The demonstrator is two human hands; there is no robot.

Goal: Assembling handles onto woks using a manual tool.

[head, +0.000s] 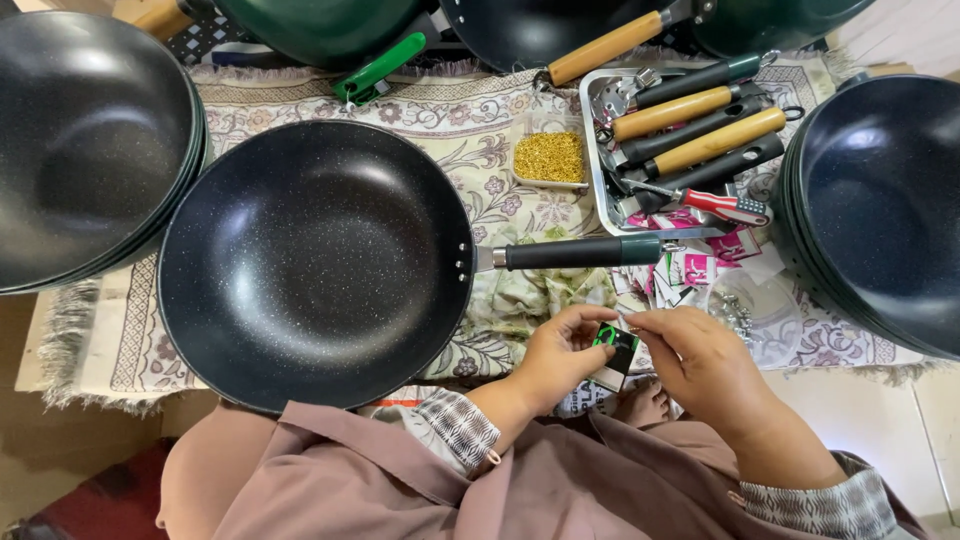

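My left hand (560, 355) and my right hand (700, 360) meet over my lap, both pinching a small black card with a green mark (612, 345). Just beyond them a large black speckled pan (315, 260) lies on the patterned cloth (440, 120), its dark handle (580, 252) pointing right above my fingers. Neither hand touches the pan.
Stacks of dark pans stand at the left (85, 140) and right (880, 200). A metal tray (600, 180) holds several wooden and black handles and a red screwdriver (725, 205). A small dish of gold screws (549, 158) and loose pink tags (695, 268) lie nearby. More pans line the far edge.
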